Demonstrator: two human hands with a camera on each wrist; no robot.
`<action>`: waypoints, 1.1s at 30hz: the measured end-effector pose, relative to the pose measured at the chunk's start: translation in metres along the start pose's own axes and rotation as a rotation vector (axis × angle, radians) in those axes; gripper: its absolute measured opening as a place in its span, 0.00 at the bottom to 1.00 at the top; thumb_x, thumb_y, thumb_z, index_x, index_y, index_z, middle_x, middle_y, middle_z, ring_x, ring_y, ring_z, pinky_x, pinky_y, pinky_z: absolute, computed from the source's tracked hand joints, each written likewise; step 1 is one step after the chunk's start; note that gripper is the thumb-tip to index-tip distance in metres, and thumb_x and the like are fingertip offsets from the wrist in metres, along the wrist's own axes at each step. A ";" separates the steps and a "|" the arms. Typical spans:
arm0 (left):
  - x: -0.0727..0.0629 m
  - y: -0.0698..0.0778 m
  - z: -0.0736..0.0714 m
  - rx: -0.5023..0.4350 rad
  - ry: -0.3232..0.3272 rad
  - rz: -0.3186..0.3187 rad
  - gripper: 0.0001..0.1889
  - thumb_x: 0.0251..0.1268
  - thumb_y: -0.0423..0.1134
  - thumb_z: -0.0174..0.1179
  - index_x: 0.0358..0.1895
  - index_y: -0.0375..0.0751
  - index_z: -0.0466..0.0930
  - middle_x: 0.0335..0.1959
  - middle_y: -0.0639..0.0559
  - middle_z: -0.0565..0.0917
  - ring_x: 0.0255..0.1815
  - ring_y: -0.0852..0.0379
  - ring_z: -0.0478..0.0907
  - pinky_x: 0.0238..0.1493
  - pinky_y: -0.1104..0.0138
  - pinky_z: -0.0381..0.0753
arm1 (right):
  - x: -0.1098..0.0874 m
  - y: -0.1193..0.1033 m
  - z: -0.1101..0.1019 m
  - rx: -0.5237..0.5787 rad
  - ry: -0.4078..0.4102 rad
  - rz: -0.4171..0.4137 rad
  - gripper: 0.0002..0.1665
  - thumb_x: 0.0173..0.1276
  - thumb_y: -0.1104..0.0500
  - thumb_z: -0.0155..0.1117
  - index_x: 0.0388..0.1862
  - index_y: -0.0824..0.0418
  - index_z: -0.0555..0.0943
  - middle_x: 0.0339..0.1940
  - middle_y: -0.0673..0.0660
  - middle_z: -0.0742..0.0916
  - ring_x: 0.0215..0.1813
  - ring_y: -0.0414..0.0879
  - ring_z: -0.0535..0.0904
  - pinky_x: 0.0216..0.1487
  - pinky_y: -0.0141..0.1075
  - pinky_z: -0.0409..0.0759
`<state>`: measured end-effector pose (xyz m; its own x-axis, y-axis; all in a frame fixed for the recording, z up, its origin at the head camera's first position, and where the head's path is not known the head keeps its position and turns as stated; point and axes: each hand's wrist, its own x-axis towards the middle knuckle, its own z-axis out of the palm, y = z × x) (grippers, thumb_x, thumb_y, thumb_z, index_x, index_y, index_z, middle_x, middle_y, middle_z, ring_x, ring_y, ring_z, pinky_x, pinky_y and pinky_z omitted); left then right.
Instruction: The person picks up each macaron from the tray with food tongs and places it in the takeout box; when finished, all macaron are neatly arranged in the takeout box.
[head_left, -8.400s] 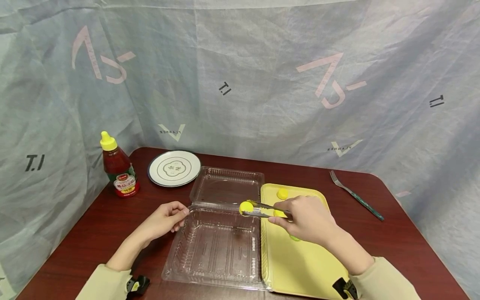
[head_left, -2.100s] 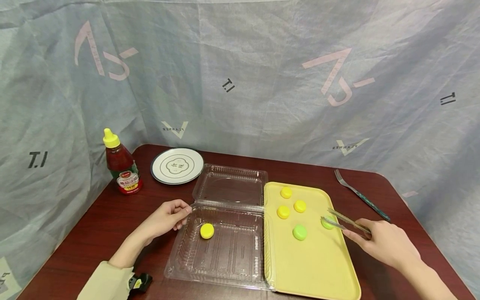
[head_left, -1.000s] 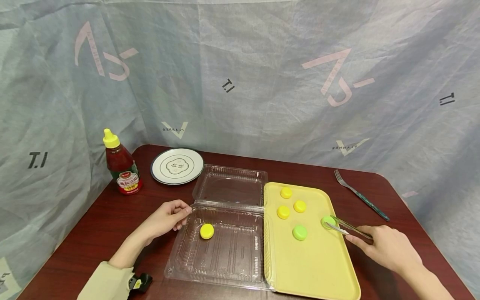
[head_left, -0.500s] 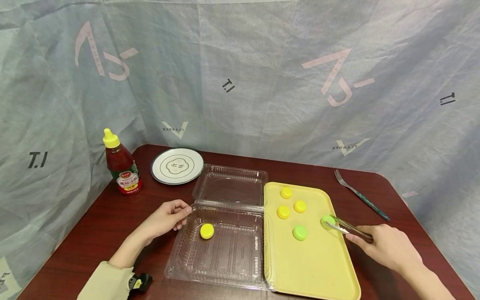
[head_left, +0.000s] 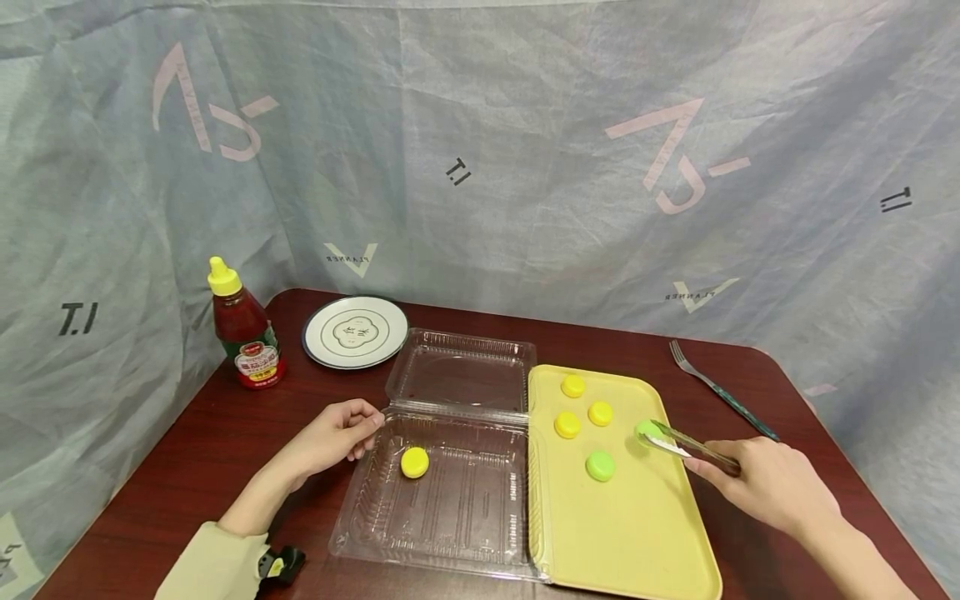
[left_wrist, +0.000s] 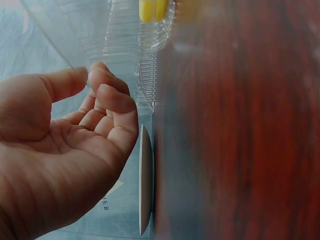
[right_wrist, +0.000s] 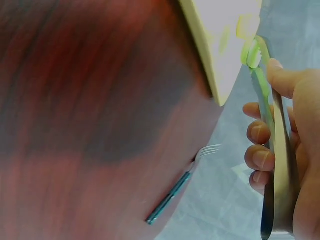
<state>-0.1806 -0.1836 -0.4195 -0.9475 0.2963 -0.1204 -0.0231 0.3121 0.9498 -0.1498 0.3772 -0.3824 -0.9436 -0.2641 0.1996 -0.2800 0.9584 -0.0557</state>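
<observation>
Over the tray [head_left: 622, 537], the right hand [head_left: 776, 485] is gripping tongs [right_wrist: 284, 195], now lifting one green disc [head_left: 647, 430]. The left hand [head_left: 330, 435] is still pinching the container [head_left: 450, 508].

Tongs [right_wrist: 284, 190] have lifted a green disc [head_left: 647, 429], and the clear box [head_left: 465, 504] gained a yellow disc [head_left: 414, 462].

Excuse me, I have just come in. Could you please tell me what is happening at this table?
A person's right hand holds metal tongs, with a green piece between their tips, over the yellow tray. The left hand pinches the rim of the open clear container. One yellow piece lies in the container; three yellow pieces and another green piece lie on the tray.
</observation>
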 end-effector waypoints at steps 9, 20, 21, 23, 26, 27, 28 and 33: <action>-0.001 0.000 0.000 0.001 -0.004 -0.006 0.11 0.77 0.38 0.53 0.48 0.30 0.75 0.24 0.49 0.75 0.25 0.55 0.72 0.27 0.68 0.73 | 0.011 -0.018 -0.010 -0.002 0.060 -0.063 0.09 0.64 0.36 0.68 0.30 0.34 0.80 0.12 0.34 0.59 0.19 0.31 0.56 0.21 0.33 0.58; -0.001 0.001 0.000 -0.008 -0.009 -0.001 0.11 0.77 0.38 0.53 0.47 0.30 0.75 0.24 0.49 0.75 0.26 0.55 0.72 0.27 0.68 0.73 | 0.026 -0.041 -0.016 -0.016 0.061 -0.124 0.12 0.64 0.35 0.68 0.29 0.36 0.80 0.11 0.34 0.62 0.18 0.30 0.55 0.19 0.32 0.58; -0.001 0.001 0.000 -0.009 -0.011 0.000 0.11 0.77 0.38 0.53 0.47 0.30 0.75 0.24 0.49 0.75 0.26 0.55 0.72 0.27 0.68 0.73 | 0.027 -0.043 -0.017 -0.015 0.061 -0.131 0.12 0.64 0.35 0.68 0.30 0.37 0.81 0.11 0.34 0.62 0.18 0.30 0.55 0.19 0.32 0.58; -0.001 0.001 0.000 -0.010 -0.014 0.004 0.11 0.77 0.38 0.53 0.47 0.30 0.75 0.24 0.49 0.75 0.25 0.55 0.72 0.27 0.68 0.73 | 0.029 -0.048 -0.019 -0.013 0.056 -0.141 0.12 0.64 0.35 0.67 0.30 0.38 0.82 0.12 0.34 0.63 0.18 0.30 0.55 0.19 0.32 0.58; -0.001 0.000 0.000 -0.010 -0.018 0.009 0.11 0.77 0.38 0.53 0.47 0.29 0.75 0.24 0.49 0.75 0.25 0.55 0.72 0.27 0.68 0.73 | 0.031 -0.055 -0.022 -0.003 0.046 -0.155 0.13 0.65 0.35 0.67 0.32 0.40 0.83 0.13 0.34 0.65 0.18 0.31 0.56 0.19 0.31 0.58; 0.000 0.000 0.000 -0.010 -0.019 0.010 0.11 0.77 0.38 0.53 0.47 0.29 0.75 0.24 0.49 0.75 0.25 0.55 0.72 0.27 0.69 0.73 | 0.031 -0.057 -0.023 0.001 0.046 -0.164 0.13 0.65 0.36 0.67 0.33 0.41 0.84 0.14 0.34 0.66 0.18 0.31 0.57 0.19 0.31 0.59; 0.000 0.000 0.000 -0.010 -0.019 0.011 0.11 0.77 0.38 0.53 0.47 0.29 0.75 0.24 0.49 0.75 0.25 0.55 0.72 0.27 0.69 0.73 | 0.032 -0.060 -0.024 0.004 0.048 -0.172 0.13 0.65 0.36 0.68 0.33 0.42 0.84 0.15 0.33 0.68 0.18 0.30 0.58 0.19 0.31 0.60; -0.001 0.001 -0.001 -0.007 -0.016 0.008 0.11 0.77 0.38 0.54 0.48 0.30 0.75 0.24 0.48 0.75 0.26 0.55 0.72 0.27 0.69 0.73 | 0.035 -0.072 -0.025 -0.009 0.098 -0.232 0.12 0.62 0.38 0.71 0.29 0.42 0.82 0.15 0.32 0.67 0.19 0.29 0.58 0.19 0.30 0.59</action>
<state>-0.1802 -0.1839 -0.4184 -0.9426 0.3129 -0.1169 -0.0176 0.3030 0.9528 -0.1582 0.3016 -0.3469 -0.8323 -0.4659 0.3003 -0.4853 0.8743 0.0115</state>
